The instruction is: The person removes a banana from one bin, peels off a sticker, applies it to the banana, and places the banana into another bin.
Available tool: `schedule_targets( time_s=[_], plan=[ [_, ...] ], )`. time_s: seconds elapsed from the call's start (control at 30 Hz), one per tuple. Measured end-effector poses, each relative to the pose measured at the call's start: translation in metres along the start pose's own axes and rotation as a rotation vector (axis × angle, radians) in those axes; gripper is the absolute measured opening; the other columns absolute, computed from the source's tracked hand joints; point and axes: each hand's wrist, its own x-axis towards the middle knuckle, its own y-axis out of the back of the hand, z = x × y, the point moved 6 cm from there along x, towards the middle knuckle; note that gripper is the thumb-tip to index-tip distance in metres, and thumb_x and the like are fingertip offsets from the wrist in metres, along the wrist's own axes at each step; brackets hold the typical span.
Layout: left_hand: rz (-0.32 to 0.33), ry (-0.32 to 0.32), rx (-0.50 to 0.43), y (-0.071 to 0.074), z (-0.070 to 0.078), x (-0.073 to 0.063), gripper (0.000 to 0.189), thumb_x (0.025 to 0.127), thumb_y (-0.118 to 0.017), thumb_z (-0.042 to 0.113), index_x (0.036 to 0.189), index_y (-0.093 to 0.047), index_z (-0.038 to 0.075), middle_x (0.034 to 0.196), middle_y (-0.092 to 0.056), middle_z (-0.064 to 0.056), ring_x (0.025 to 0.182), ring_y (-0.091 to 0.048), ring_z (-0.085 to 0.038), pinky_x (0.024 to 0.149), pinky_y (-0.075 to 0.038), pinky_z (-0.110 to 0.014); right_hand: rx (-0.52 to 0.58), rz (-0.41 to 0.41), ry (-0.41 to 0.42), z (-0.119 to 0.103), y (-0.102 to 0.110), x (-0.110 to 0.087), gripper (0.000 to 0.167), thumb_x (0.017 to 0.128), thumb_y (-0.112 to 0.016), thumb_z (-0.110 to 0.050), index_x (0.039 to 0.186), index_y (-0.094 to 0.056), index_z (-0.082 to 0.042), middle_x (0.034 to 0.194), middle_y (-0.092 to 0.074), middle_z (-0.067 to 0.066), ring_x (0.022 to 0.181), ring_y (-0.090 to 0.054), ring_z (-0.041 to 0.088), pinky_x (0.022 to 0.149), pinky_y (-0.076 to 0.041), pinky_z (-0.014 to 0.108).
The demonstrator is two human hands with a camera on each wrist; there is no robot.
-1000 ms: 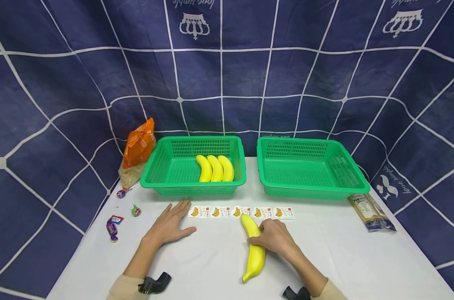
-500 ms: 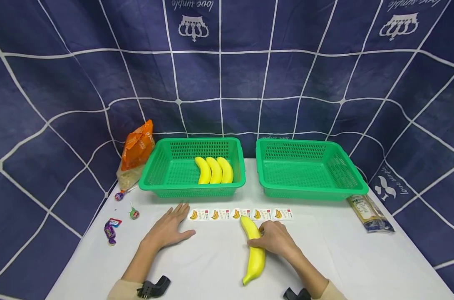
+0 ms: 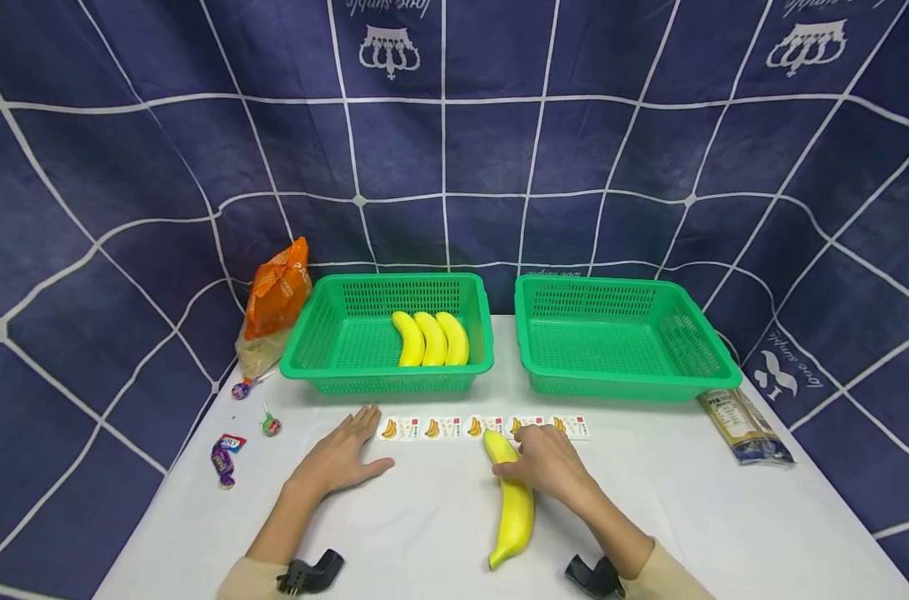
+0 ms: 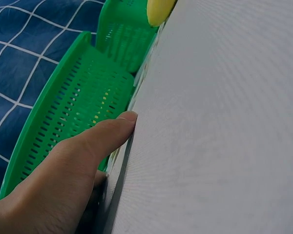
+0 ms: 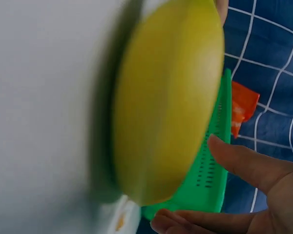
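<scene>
Just left of the white paper strip of banana-printed stickers (image 3: 441,428), the left hand (image 3: 337,460) stays spread on the white worktop (image 3: 417,525). On the strip's near side, the curved yellow banana (image 3: 516,518) lies as before; the right hand (image 3: 550,461), thumb and fingers parted, has shifted stripward, seemingly leaving it ungripped.

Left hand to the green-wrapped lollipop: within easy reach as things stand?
Likely yes: the left hand lies flat on the white tabletop, holding nothing, and the green-wrapped lollipop sits just left of it, nothing visible between.
</scene>
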Motion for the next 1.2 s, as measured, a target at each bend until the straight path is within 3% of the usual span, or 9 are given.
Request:
schedule_targets(
  time_s=[0.13, 0.3, 0.53, 0.7, 0.93, 1.2],
  plan=[
    [0.002, -0.016, -0.007, 0.001, 0.001, 0.002, 0.093, 0.084, -0.061, 0.065, 0.146, -0.041, -0.001, 0.155, -0.037, -0.018, 0.145, -0.033, -0.033, 0.118, -0.031, -0.049, -0.032, -0.008, 0.093, -0.020, 0.010, 0.013, 0.040, 0.067, -0.087, -0.033, 0.088, -0.072, -0.003, 0.075, -0.066, 0.004, 0.066, -0.053, 0.016, 0.060, -0.043, 0.028],
    [0.014, -0.038, -0.009, 0.001, 0.002, 0.002, 0.093, 0.084, -0.061, 0.065, 0.145, -0.042, -0.003, 0.154, -0.038, -0.019, 0.144, -0.034, -0.034, 0.118, -0.031, -0.049, 0.018, -0.079, 0.223, -0.051, 0.015, 0.030, 0.057, 0.069, -0.088, -0.028, 0.114, -0.069, 0.001, 0.099, -0.073, 0.011, 0.089, -0.065, 0.022, 0.080, -0.053, 0.037],
    [0.000, -0.029, -0.010, -0.002, 0.003, 0.002, 0.093, 0.083, -0.061, 0.065, 0.144, -0.043, -0.003, 0.154, -0.038, -0.018, 0.145, -0.034, -0.034, 0.118, -0.030, -0.050, -0.042, -0.132, 0.391, -0.103, 0.012, 0.048, 0.048, 0.070, -0.088, -0.028, 0.110, -0.072, -0.006, 0.098, -0.073, 0.005, 0.085, -0.065, 0.015, 0.072, -0.052, 0.025],
    [-0.040, -0.005, -0.034, -0.004, 0.004, 0.002, 0.095, 0.083, -0.060, 0.067, 0.146, -0.040, -0.001, 0.156, -0.035, -0.016, 0.147, -0.031, -0.033, 0.119, -0.028, -0.050, -0.075, -0.190, 0.437, -0.129, -0.005, 0.064, 0.051, 0.073, -0.086, -0.028, 0.117, -0.070, -0.008, 0.102, -0.073, 0.002, 0.089, -0.064, 0.012, 0.073, -0.052, 0.020],
    [-0.056, -0.006, -0.048, -0.003, 0.004, 0.002, 0.095, 0.084, -0.059, 0.067, 0.148, -0.038, 0.000, 0.157, -0.034, -0.016, 0.147, -0.030, -0.033, 0.119, -0.027, -0.051, -0.064, -0.290, 0.448, -0.144, -0.037, 0.086, 0.055, 0.075, -0.085, -0.027, 0.124, -0.067, -0.007, 0.112, -0.072, 0.005, 0.099, -0.065, 0.013, 0.082, -0.053, 0.021],
    [-0.030, -0.005, -0.058, 0.000, -0.001, 0.002, 0.094, 0.084, -0.061, 0.064, 0.147, -0.039, -0.002, 0.156, -0.035, -0.018, 0.146, -0.031, -0.035, 0.119, -0.027, -0.052, -0.092, -0.296, 0.436, -0.145, -0.068, 0.108, 0.054, 0.074, -0.086, -0.025, 0.122, -0.068, -0.006, 0.109, -0.072, 0.004, 0.096, -0.062, 0.012, 0.082, -0.052, 0.021]
  ],
)
